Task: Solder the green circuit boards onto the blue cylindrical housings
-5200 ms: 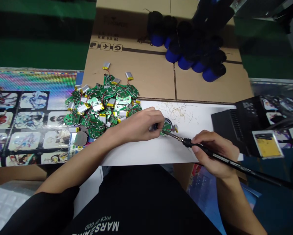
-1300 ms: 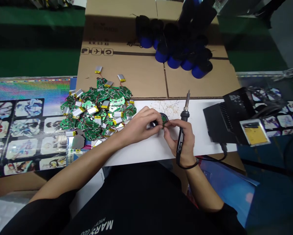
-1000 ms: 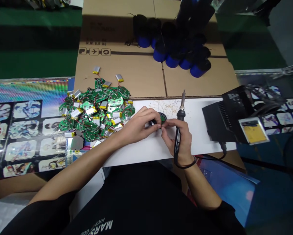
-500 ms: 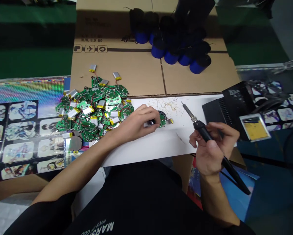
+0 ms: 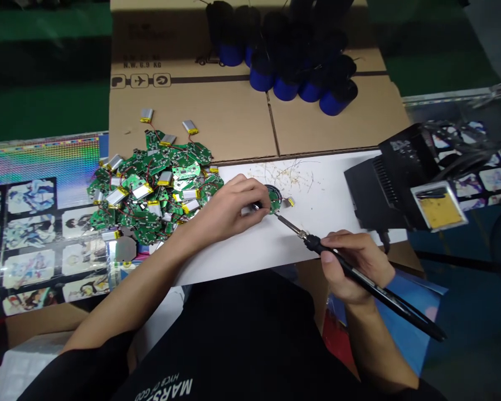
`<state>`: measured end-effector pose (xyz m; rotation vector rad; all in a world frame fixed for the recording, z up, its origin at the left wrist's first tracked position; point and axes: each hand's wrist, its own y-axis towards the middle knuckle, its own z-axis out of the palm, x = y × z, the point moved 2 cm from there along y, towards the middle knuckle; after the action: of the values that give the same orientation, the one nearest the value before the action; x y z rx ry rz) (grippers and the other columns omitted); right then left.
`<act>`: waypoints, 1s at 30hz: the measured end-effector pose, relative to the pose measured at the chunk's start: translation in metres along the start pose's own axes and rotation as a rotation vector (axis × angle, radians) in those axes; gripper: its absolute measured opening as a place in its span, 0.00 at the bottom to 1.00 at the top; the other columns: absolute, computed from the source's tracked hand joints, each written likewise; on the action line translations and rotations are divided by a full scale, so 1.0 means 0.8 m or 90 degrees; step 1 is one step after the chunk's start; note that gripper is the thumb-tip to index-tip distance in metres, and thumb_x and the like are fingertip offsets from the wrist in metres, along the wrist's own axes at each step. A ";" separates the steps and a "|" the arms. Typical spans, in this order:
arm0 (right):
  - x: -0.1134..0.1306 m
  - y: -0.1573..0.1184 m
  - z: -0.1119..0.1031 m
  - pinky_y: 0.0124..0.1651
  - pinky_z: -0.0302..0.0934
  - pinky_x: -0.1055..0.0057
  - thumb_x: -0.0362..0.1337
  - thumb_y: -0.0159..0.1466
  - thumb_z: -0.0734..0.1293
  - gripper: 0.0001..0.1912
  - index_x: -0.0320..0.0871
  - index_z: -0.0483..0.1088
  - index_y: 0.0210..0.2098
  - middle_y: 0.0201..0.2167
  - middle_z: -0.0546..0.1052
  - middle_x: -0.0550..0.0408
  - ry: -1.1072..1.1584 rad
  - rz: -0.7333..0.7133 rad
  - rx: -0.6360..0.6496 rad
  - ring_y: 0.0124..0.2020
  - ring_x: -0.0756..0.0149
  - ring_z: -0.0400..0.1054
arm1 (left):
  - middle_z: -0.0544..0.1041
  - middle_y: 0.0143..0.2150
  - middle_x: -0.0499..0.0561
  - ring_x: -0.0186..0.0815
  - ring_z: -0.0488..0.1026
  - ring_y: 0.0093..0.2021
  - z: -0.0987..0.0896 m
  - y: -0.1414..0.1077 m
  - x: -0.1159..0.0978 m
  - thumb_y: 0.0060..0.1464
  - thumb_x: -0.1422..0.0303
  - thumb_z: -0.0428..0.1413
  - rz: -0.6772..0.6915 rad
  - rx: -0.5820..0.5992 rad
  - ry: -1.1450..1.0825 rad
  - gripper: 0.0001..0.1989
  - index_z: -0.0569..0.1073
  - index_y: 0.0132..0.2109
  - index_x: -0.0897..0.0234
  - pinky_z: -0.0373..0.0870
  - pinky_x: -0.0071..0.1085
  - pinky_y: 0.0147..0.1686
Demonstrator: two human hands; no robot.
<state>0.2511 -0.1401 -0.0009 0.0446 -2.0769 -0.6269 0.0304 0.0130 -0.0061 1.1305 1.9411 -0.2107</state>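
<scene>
My right hand (image 5: 356, 264) grips a black soldering iron (image 5: 342, 262), its metal tip pointing left, right by the edge of a green circuit board (image 5: 274, 201). That board sits in a dark round rim on the white work surface (image 5: 229, 250). Closed around the left side of the same piece is my left hand (image 5: 244, 203), whose fingers hide part of it. A small battery with a yellow end (image 5: 291, 201) lies just right of the board. Whether the tip touches the board, I cannot tell.
A heap of green circuit boards with wired silver batteries (image 5: 154, 189) lies on the left. Blue-and-black cylinders (image 5: 286, 86) stand on the cardboard (image 5: 183, 111) behind. To the right are a black box-shaped unit (image 5: 384, 184) and a tray with yellow sponge (image 5: 438, 207). Wire scraps (image 5: 292, 175) litter the surface.
My right hand has brought the soldering iron left and down, from above the surface to the board's edge, and its fingers have closed more around the handle. My left hand stays on the board.
</scene>
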 end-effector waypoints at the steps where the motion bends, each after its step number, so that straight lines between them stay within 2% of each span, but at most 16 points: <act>1: 0.001 0.002 0.001 0.23 0.72 0.69 0.34 0.63 0.74 0.06 0.49 0.78 0.41 0.29 0.83 0.55 -0.002 -0.005 0.002 0.27 0.62 0.79 | 0.82 0.46 0.53 0.41 0.75 0.50 0.000 0.001 -0.001 0.71 0.70 0.56 -0.003 0.000 0.002 0.07 0.77 0.42 0.61 0.70 0.39 0.55; 11: 0.005 0.012 0.003 0.27 0.75 0.67 0.31 0.61 0.73 0.08 0.48 0.78 0.40 0.28 0.82 0.56 0.017 -0.032 0.019 0.27 0.61 0.79 | 0.81 0.45 0.52 0.41 0.74 0.48 0.002 0.004 -0.005 0.68 0.73 0.57 -0.002 -0.009 0.023 0.06 0.77 0.42 0.62 0.70 0.38 0.52; 24: 0.007 0.015 0.008 0.25 0.71 0.70 0.28 0.59 0.72 0.12 0.47 0.77 0.41 0.28 0.82 0.56 0.027 -0.053 0.056 0.26 0.63 0.77 | 0.81 0.46 0.54 0.40 0.74 0.47 0.006 0.002 -0.008 0.68 0.73 0.56 -0.006 -0.039 0.025 0.06 0.76 0.41 0.62 0.71 0.38 0.52; 30: 0.006 0.014 0.009 0.25 0.71 0.69 0.29 0.59 0.73 0.12 0.48 0.77 0.41 0.29 0.81 0.56 0.022 -0.047 0.066 0.25 0.63 0.77 | 0.82 0.47 0.54 0.41 0.74 0.47 0.008 0.000 -0.007 0.68 0.73 0.56 -0.016 -0.037 0.035 0.06 0.76 0.41 0.61 0.71 0.40 0.52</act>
<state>0.2452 -0.1287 0.0049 0.1905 -2.0794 -0.5590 0.0358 0.0063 -0.0061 1.0854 1.9970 -0.1374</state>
